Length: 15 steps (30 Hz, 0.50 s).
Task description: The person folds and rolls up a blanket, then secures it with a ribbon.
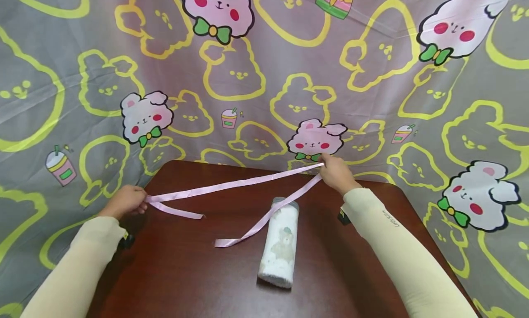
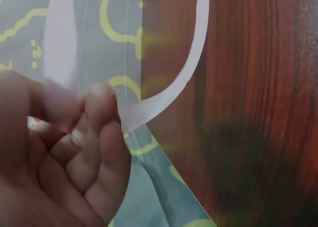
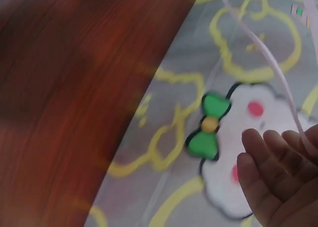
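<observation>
L grip & R grip pinch pink ribbon, R's hold pt. cut off in wrist cam.

Dark reddish-brown table is showing streaky wood grain, rounded far corners and a pale sheen toward its near part. A white, fuzzy-looking roll, greyish at its far end, is lying on its side near the middle, running near to far with the near end angling slightly left, a printed bear facing up. Pink ribbon is trailing a loose end left of the roll, contact with the tabletop unclear.
</observation>
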Tool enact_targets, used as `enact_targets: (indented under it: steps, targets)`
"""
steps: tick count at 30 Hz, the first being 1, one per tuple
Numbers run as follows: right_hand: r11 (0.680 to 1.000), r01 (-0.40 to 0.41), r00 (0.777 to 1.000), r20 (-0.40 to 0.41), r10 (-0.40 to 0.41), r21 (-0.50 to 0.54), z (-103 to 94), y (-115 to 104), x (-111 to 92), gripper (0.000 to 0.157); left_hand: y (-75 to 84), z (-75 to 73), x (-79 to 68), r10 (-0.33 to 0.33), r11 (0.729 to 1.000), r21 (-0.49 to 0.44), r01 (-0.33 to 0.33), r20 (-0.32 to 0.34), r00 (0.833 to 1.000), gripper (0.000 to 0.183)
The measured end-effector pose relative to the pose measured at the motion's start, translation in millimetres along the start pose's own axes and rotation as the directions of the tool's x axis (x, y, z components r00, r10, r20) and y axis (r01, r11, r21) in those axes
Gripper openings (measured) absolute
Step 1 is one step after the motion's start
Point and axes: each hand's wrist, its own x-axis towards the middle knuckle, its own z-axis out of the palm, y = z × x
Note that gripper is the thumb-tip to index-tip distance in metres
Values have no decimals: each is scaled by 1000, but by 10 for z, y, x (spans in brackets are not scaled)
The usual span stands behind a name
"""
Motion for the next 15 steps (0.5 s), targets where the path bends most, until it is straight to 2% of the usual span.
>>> enact_targets:
  steps: [5,9,12,15]
  targets:
    - [998,-62,998,3,62,-9,-160,419,-117,37,53,-32,45,-60,993,-102,66,64,996,46]
    - [995,-96,995,-5,96,-27,-300,737,-228,37,76,-91,81,-40,995,-80,51,137,990,55]
    - [994,-96,995,-10,96,-47,-387,964,-316,36,74,-125,117,-5,997,-71,18,179,984,51]
    - [993,-100,995,5,101,-64,-469,1189,-397,36,64,-146,156,13,994,-107,7,191,982,44]
